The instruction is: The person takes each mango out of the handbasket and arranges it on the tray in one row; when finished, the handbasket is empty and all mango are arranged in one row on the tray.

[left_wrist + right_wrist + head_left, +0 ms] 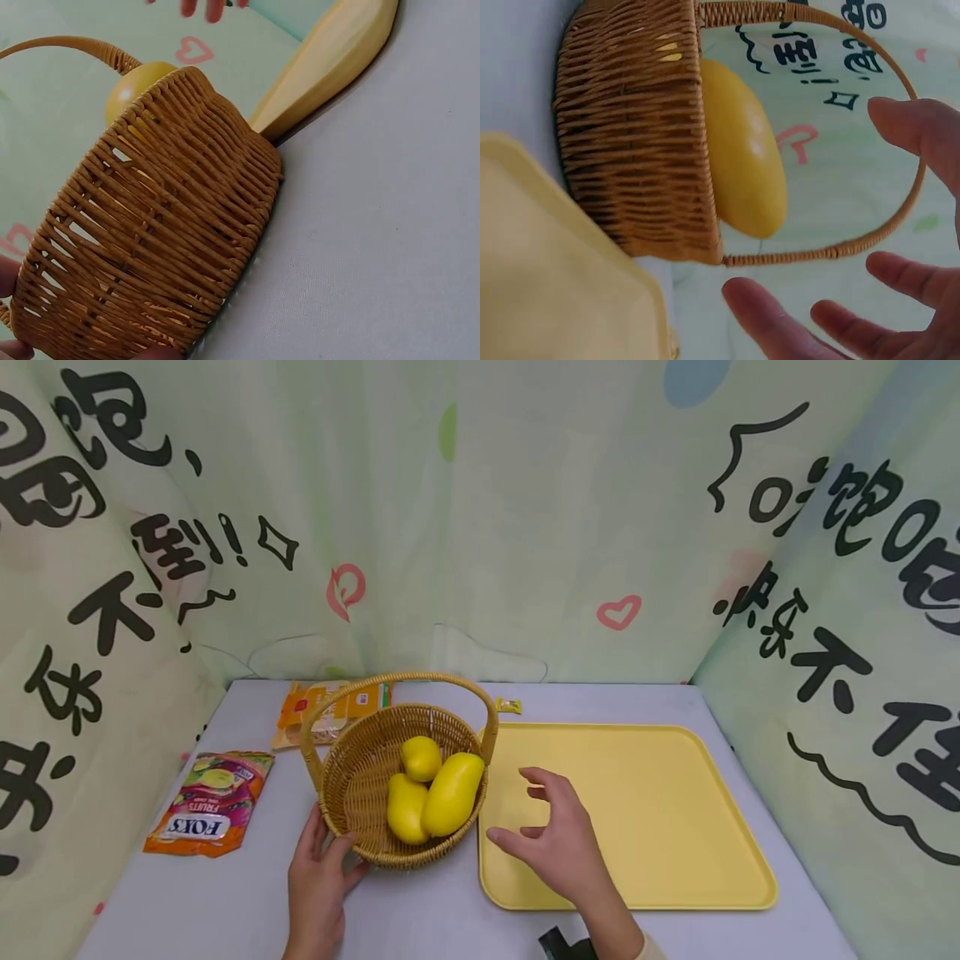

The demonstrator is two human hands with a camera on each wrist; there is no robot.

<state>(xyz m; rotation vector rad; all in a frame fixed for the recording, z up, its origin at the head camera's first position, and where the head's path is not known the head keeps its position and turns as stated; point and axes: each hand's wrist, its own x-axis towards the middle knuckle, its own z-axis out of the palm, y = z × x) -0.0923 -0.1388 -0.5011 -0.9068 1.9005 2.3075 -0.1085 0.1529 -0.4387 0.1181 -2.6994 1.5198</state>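
Observation:
A brown wicker basket [405, 860] with a tall arched handle [431, 676] stands left of the yellow tray. Inside it lie a large yellow mango [453, 793] and two smaller yellow fruits, one rounder fruit [421, 758] at the back and one longer fruit [407, 808] in front. My left hand [318, 881] holds the basket's near left side by the rim; the left wrist view shows only some fingertips at its edge. Above the tray's left part hovers my right hand [555, 835], thumb and fingers spread, holding nothing. In the right wrist view, the mango [744, 150] rises above the basket's rim.
The yellow tray [622, 818] lies on the white table at right, close beside the basket. A Fox's candy bag [212, 803] lies at left. Behind the basket is an orange package [300, 714], and a small yellow wrapped sweet [508, 705] lies behind the tray. Printed curtains surround the table.

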